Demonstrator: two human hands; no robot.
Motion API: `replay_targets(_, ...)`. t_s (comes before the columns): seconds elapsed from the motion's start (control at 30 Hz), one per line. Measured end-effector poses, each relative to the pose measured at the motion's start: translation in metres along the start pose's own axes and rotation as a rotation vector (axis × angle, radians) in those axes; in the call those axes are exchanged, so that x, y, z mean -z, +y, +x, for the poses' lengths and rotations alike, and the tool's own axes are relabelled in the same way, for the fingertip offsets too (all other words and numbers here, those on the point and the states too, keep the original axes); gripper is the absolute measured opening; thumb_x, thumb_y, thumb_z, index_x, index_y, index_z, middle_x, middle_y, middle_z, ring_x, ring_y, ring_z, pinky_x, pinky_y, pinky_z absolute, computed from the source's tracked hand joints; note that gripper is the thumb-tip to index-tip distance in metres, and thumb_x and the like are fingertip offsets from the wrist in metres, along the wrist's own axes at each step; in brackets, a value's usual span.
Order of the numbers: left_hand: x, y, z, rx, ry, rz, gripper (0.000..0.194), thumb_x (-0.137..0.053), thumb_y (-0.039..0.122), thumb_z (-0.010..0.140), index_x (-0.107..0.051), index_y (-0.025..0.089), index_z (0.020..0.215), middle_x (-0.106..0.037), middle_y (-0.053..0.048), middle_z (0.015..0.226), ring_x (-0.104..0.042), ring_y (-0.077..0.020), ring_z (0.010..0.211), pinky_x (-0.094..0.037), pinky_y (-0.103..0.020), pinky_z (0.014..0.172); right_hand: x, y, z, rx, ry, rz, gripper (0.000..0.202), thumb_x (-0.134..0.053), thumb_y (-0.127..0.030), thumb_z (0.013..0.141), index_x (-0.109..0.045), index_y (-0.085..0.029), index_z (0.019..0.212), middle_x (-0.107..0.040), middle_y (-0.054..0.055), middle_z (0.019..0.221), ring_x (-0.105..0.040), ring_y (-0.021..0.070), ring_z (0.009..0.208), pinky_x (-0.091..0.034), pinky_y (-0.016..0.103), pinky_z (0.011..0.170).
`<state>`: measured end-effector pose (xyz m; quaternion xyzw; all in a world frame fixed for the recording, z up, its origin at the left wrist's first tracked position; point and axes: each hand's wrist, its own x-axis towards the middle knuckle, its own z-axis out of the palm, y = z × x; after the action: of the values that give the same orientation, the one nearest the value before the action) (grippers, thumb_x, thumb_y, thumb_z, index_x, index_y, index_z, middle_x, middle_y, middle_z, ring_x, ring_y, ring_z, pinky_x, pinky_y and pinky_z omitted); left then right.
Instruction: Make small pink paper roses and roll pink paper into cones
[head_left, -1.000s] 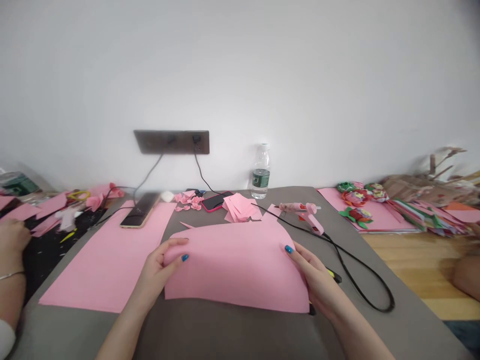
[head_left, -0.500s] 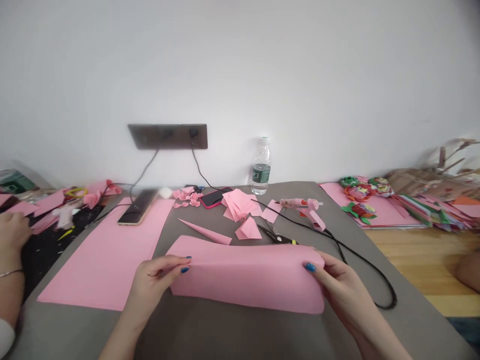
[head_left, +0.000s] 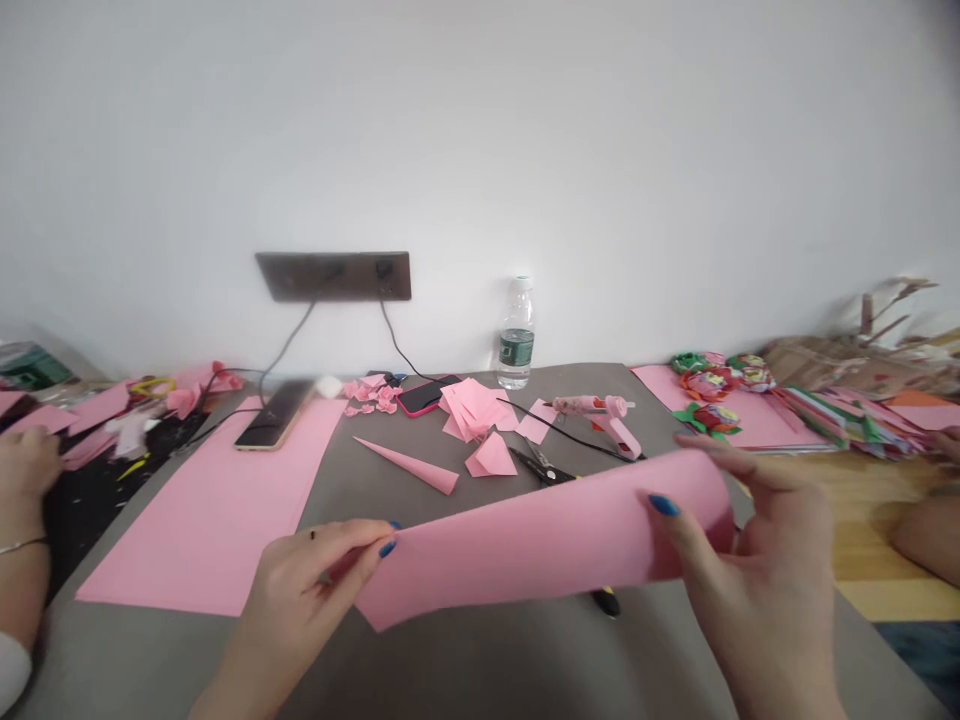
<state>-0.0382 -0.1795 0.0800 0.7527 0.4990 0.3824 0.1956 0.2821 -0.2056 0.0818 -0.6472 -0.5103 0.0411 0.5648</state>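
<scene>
A pink sheet of paper (head_left: 525, 545) is held up between both hands, curled over at its right end. My left hand (head_left: 319, 580) pinches its left end between thumb and fingertips. At the other end my right hand (head_left: 757, 550) grips the curled part, thumb in front and fingers around the far edge. Beyond the sheet lies a rolled pink paper cone (head_left: 409, 465). Scissors (head_left: 551, 470) with black handles are partly hidden behind the sheet. Close by are a folded pink paper piece (head_left: 491, 455) and a pile of small pink papers (head_left: 471, 408).
On the left lie large pink sheets (head_left: 202, 520) with a phone (head_left: 276, 415) on top. A pink glue gun (head_left: 600, 412), a water bottle (head_left: 516, 335) and paper flowers (head_left: 709, 390) stand farther back. Another person's hand (head_left: 30, 465) rests at far left; another person's arm (head_left: 926, 530) shows right.
The right end of the sheet has been raised and curled over, with my right hand moved up and right around it. My left hand keeps its pinch; the sheet now slants.
</scene>
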Motion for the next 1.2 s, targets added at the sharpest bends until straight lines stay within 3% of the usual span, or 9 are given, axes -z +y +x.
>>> replay_targets(0.1, 0.004, 0.014, 0.003, -0.037, 0.066, 0.041, 0.015, -0.061, 0.031, 0.085, -0.076, 0.027, 0.081, -0.076, 0.003, 0.069, -0.066, -0.0144, 0.050, -0.049, -0.018, 0.049, 0.000, -0.028, 0.006, 0.180, 0.007, -0.142, 0.072, -0.061, -0.052, 0.088, -0.033, -0.029, 0.150, -0.039, 0.010, 0.149, -0.033, 0.0441, 0.137, -0.024, 0.056, 0.113)
replay_targets(0.27, 0.014, 0.021, 0.005, -0.056, 0.033, 0.097, 0.018, -0.057, 0.035, 0.087, -0.074, 0.028, 0.081, -0.075, 0.003, 0.068, -0.063, -0.0136, 0.045, -0.045, -0.017, 0.041, 0.008, -0.065, 0.014, 0.347, 0.073, -0.207, 0.071, -0.057, -0.040, 0.094, -0.022, -0.035, 0.156, -0.016, -0.008, 0.162, -0.008, 0.0368, 0.149, -0.015, 0.046, 0.122)
replay_targets(0.37, 0.015, 0.023, 0.003, -0.127, -0.036, 0.109, 0.017, -0.057, 0.032, 0.089, -0.074, 0.030, 0.087, -0.077, 0.004, 0.071, -0.065, -0.0139, 0.047, -0.049, -0.017, 0.047, 0.003, -0.074, 0.008, 0.473, -0.131, -0.212, 0.046, -0.052, -0.035, 0.096, -0.047, -0.036, 0.141, -0.041, 0.001, 0.151, -0.036, 0.0353, 0.139, -0.010, 0.051, 0.121)
replay_targets(0.47, 0.010, 0.028, 0.001, -0.263, -0.123, 0.112, 0.020, -0.057, 0.025, 0.091, -0.074, 0.032, 0.098, -0.080, 0.003, 0.082, -0.073, -0.0163, 0.062, -0.054, -0.018, 0.059, -0.017, -0.079, -0.007, 0.677, -0.519, -0.104, 0.016, -0.058, -0.025, 0.093, -0.062, -0.031, 0.107, -0.072, 0.000, 0.100, -0.067, 0.0232, 0.093, 0.006, 0.054, 0.119)
replay_targets(0.53, 0.007, 0.032, 0.002, -0.314, -0.166, 0.105, 0.023, -0.055, 0.022, 0.092, -0.074, 0.031, 0.101, -0.080, 0.001, 0.083, -0.074, -0.0177, 0.066, -0.056, -0.020, 0.063, -0.032, -0.083, -0.018, 0.660, -0.663, -0.043, 0.012, -0.055, -0.016, 0.092, -0.061, -0.027, 0.091, -0.069, -0.005, 0.077, -0.065, 0.0141, 0.069, -0.005, 0.054, 0.119)
replay_targets(0.63, 0.005, 0.036, 0.002, -0.328, -0.180, 0.090, 0.024, -0.054, 0.020, 0.092, -0.074, 0.030, 0.100, -0.079, 0.001, 0.081, -0.073, -0.0174, 0.064, -0.055, -0.021, 0.060, -0.046, -0.088, -0.028, 0.627, -0.715, -0.044, 0.019, -0.046, -0.011, 0.093, -0.056, -0.023, 0.082, -0.065, -0.004, 0.072, -0.061, 0.0122, 0.064, -0.022, 0.050, 0.114)
replay_targets(0.9, 0.013, 0.032, -0.001, -0.286, -0.193, 0.026, 0.023, -0.057, 0.019, 0.089, -0.077, 0.031, 0.092, -0.076, 0.000, 0.069, -0.069, -0.0164, 0.056, -0.053, -0.021, 0.054, -0.043, -0.089, -0.026, 0.582, -0.838, -0.048, 0.022, -0.044, -0.006, 0.085, -0.044, -0.023, 0.072, -0.057, -0.008, 0.064, -0.052, 0.0087, 0.054, -0.024, 0.048, 0.115)
replay_targets(1.07, 0.035, 0.021, 0.003, -0.086, -0.115, -0.032, 0.016, -0.065, 0.036, 0.080, -0.081, 0.036, 0.077, -0.076, -0.001, 0.062, -0.067, -0.0198, 0.047, -0.055, -0.023, 0.049, -0.029, -0.064, -0.008, 0.399, -0.946, -0.045, 0.022, -0.050, -0.006, 0.084, -0.050, -0.023, 0.071, -0.057, -0.010, 0.063, -0.052, 0.0080, 0.053, -0.024, 0.050, 0.116)
replay_targets(1.2, 0.054, 0.002, 0.000, 0.058, 0.009, -0.029, 0.014, -0.073, 0.050, 0.069, -0.081, 0.038, 0.067, -0.077, -0.001, 0.063, -0.071, -0.0236, 0.051, -0.056, -0.023, 0.049, -0.011, -0.028, 0.016, 0.204, -0.959, 0.030, 0.020, -0.058, -0.024, 0.088, -0.062, -0.026, 0.069, -0.058, -0.006, 0.060, -0.049, 0.0130, 0.055, -0.041, 0.043, 0.104)
